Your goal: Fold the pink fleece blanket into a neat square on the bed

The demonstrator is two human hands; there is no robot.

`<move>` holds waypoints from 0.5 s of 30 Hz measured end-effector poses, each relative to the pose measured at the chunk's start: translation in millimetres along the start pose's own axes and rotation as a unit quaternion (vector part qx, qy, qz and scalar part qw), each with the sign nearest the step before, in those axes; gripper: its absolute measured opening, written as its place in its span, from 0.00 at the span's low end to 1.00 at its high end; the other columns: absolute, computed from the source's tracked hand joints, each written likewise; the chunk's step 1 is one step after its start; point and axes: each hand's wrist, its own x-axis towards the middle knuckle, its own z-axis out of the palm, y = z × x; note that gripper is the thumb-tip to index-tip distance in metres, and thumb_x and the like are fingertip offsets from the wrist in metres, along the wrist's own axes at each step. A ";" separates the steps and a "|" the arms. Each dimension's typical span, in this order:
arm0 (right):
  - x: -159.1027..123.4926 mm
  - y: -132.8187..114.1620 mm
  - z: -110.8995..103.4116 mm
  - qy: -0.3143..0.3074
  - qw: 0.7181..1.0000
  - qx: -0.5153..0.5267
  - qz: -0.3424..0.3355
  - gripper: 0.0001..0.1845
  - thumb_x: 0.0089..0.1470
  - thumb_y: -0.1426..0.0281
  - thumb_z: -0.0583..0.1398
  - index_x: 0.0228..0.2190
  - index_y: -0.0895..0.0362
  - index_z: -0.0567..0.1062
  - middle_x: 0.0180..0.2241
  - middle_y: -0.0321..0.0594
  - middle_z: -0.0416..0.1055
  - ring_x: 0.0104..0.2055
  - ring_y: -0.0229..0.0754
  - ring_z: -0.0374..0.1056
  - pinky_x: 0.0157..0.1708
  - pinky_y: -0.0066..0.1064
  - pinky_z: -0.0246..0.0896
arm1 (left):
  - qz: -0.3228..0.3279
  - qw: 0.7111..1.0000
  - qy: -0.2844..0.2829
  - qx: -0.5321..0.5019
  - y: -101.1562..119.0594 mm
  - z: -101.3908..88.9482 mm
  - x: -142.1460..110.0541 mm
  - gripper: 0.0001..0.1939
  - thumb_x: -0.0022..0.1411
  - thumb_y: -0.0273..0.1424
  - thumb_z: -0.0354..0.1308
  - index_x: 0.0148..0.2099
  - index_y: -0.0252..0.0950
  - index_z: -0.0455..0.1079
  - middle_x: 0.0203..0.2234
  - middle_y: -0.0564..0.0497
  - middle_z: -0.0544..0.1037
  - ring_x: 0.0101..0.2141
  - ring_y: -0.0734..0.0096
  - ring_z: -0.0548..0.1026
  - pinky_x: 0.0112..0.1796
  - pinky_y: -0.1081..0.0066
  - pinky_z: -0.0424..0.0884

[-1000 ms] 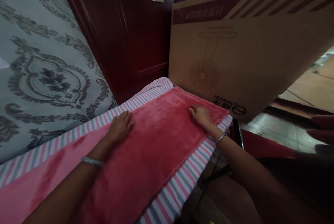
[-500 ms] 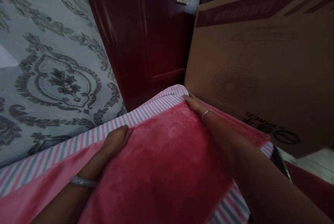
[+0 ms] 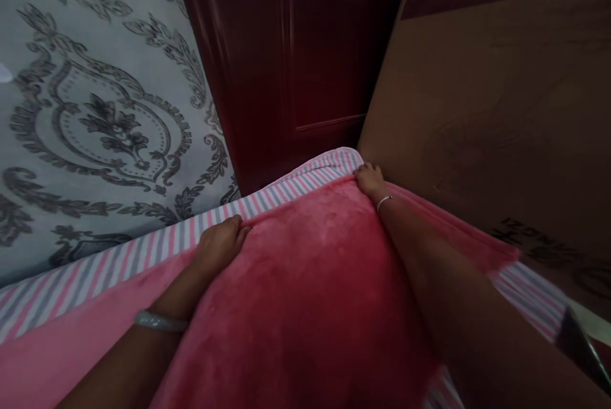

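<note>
A plush pink-red blanket (image 3: pixel 296 294) spreads across the bed. Beyond its far edge a strip of striped sheet (image 3: pixel 157 253) in pink, grey and white shows along the wall. My left hand (image 3: pixel 222 243), with a pale bangle on its wrist, is closed on that far edge, left of the middle. Near the bed's far right corner my right hand (image 3: pixel 370 181), wearing a thin silver bracelet, has its fingers curled over the same edge. Between the hands the edge runs fairly straight. The fingertips of both hands are partly hidden in the cloth.
Patterned grey wallpaper (image 3: pixel 119 123) covers the wall at left. A dark red wooden panel (image 3: pixel 296 65) rises behind the bed's far end. On the right a large cardboard box (image 3: pixel 477 91) leans close to the bed, with dark print on it.
The view has shifted and tilted downward. My right hand, flatter before, now curls over the blanket edge, which looks straighter between my hands. My left hand keeps its hold.
</note>
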 end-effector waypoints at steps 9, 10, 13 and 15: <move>-10.2 10.3 15.4 0.093 0.985 0.145 0.024 0.30 0.59 0.78 0.49 0.60 0.61 0.72 0.63 0.52 0.67 0.64 0.53 0.61 0.62 0.45 0.60 | 0.003 1.000 0.017 -0.014 -4.3 10.4 0.5 0.17 0.72 0.41 0.42 0.45 0.39 0.69 0.43 0.41 0.81 0.44 0.51 0.79 0.42 0.61 0.69; -15.7 11.7 11.0 0.091 0.983 0.156 0.011 0.30 0.59 0.77 0.49 0.60 0.60 0.73 0.62 0.50 0.68 0.65 0.52 0.62 0.63 0.44 0.59 | 0.005 1.000 0.020 -0.020 -4.0 10.0 0.8 0.18 0.72 0.42 0.41 0.45 0.39 0.69 0.43 0.41 0.81 0.44 0.51 0.79 0.42 0.60 0.69; -52.0 21.1 3.6 0.073 0.982 0.172 -0.034 0.28 0.64 0.70 0.49 0.63 0.59 0.70 0.62 0.48 0.69 0.64 0.51 0.64 0.64 0.44 0.60 | 0.003 0.999 0.015 -0.029 -1.6 7.6 0.6 0.19 0.72 0.42 0.41 0.46 0.38 0.70 0.43 0.40 0.81 0.45 0.49 0.79 0.42 0.60 0.70; -90.0 30.5 4.3 0.053 0.985 0.157 -0.053 0.29 0.67 0.62 0.48 0.65 0.56 0.66 0.65 0.48 0.66 0.65 0.53 0.62 0.64 0.48 0.59 | -0.002 1.000 0.009 -0.025 0.5 6.3 0.2 0.21 0.72 0.42 0.40 0.47 0.38 0.71 0.43 0.38 0.81 0.45 0.48 0.79 0.43 0.58 0.70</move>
